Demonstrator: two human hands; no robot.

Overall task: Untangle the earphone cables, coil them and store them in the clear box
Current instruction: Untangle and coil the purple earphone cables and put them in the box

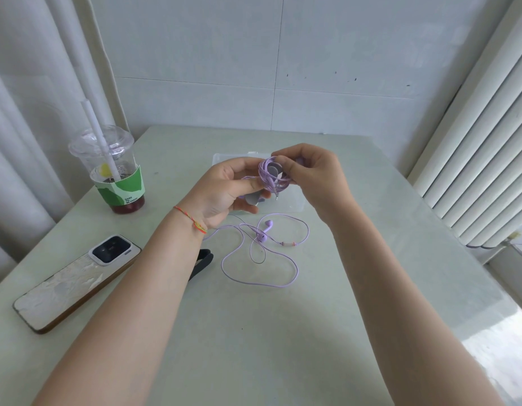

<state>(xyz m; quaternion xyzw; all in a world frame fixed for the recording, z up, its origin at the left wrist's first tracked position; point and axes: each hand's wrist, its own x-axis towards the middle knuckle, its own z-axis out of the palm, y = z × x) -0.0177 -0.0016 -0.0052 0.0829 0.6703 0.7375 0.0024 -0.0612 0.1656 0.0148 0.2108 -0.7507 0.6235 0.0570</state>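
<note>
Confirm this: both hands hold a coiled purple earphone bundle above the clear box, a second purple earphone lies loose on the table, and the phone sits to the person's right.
One detail is wrong: the phone lies to the person's left, not right, as the head view shows. The rest stands: the left hand and right hand hold the coiled purple earphone bundle above the clear box, and the second purple earphone lies loose on the table.

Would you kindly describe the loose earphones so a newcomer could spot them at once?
Start at the pale table; between the person's forearms, just nearer than the hands, lie the loose earphones. Unlike the coiled bundle held above, their thin lilac cable sprawls flat in open loops around two buds.
</note>
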